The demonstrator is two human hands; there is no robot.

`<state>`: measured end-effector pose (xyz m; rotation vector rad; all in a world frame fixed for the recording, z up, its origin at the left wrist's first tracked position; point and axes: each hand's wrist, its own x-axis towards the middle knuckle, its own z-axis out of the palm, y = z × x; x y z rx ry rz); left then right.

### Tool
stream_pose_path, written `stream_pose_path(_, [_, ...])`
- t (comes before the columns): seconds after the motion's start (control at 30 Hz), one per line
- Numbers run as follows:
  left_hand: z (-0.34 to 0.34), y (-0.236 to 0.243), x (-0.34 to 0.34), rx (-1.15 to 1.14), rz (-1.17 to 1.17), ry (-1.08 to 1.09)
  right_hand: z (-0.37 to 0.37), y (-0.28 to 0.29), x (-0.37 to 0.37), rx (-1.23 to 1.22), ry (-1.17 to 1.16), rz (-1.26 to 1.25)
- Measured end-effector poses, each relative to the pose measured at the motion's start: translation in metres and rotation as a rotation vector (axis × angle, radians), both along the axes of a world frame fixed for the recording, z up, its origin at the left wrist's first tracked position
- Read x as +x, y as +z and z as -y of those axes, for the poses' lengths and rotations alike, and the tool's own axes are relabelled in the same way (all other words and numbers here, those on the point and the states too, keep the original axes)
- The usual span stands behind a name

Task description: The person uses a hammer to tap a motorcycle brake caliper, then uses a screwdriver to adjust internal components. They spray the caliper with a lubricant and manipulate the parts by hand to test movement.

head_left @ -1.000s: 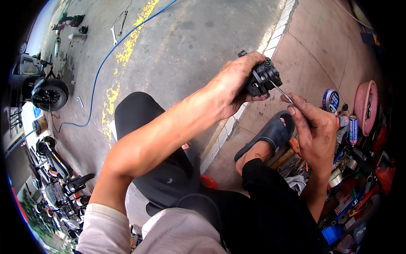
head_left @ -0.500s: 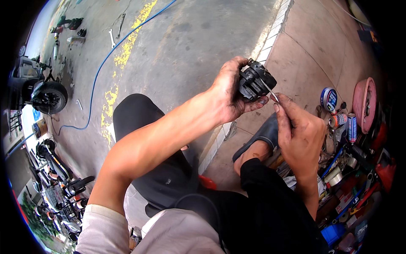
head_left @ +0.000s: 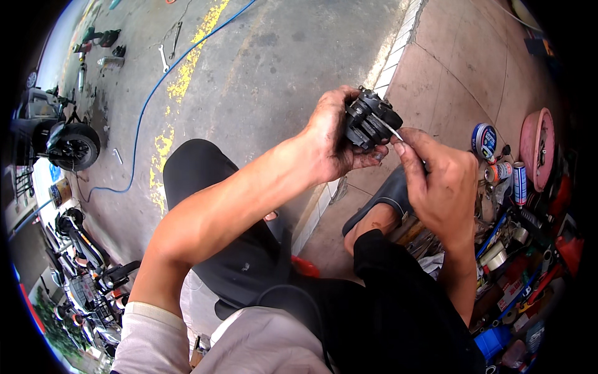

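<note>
Since the earlier frames, both hands have drawn closer together, and the black part has been turned so its ribbed face points toward the right hand. The left hand (head_left: 333, 140) is closed around the black brake-caliper-like part (head_left: 370, 119), gripping it from the left side at chest height above the pavement. The part is dark, blocky and grimy, with raised ribs and a rounded boss at the top. The right hand (head_left: 439, 184) is closed in a pinch on a thin metal tool (head_left: 391, 129), whose tip touches the part's face. Both hands are soiled with grease. At the right, an open toolbox tray (head_left: 523, 274) holds tape rolls, cans and assorted hand tools, packed closely. A small round tin (head_left: 484, 138) stands just beside it on the floor.
</note>
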<state>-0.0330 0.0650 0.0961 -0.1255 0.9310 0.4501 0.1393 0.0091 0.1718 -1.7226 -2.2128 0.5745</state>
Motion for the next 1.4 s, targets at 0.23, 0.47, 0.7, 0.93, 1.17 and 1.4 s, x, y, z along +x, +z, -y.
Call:
stream_pose_path(0.23, [-0.004,0.006,-0.006,-0.031,0.076,0.01,-0.01,-0.017,0.015,0.026,0.044,-0.241])
stream_pose_path(0.47, [-0.005,-0.007,-0.009,-0.039,0.152,-0.008,-0.013,-0.014,0.018,-0.084,-0.048,-0.23])
stream_pose_path(0.7, [-0.004,-0.013,-0.004,-0.013,0.098,0.028,0.009,0.0,-0.012,0.095,-0.055,0.169])
stream_pose_path(0.93, [-0.002,-0.02,-0.01,-0.01,0.105,-0.006,-0.017,-0.006,0.012,-0.546,-0.204,-0.389])
stream_pose_path(1.17, [-0.005,-0.013,-0.007,-0.033,0.019,0.02,0.002,0.003,0.013,-0.495,-0.26,-0.438])
stream_pose_path(1.4, [-0.015,-0.029,-0.023,-0.045,0.179,0.115,-0.002,-0.01,0.018,-0.491,-0.377,-0.355])
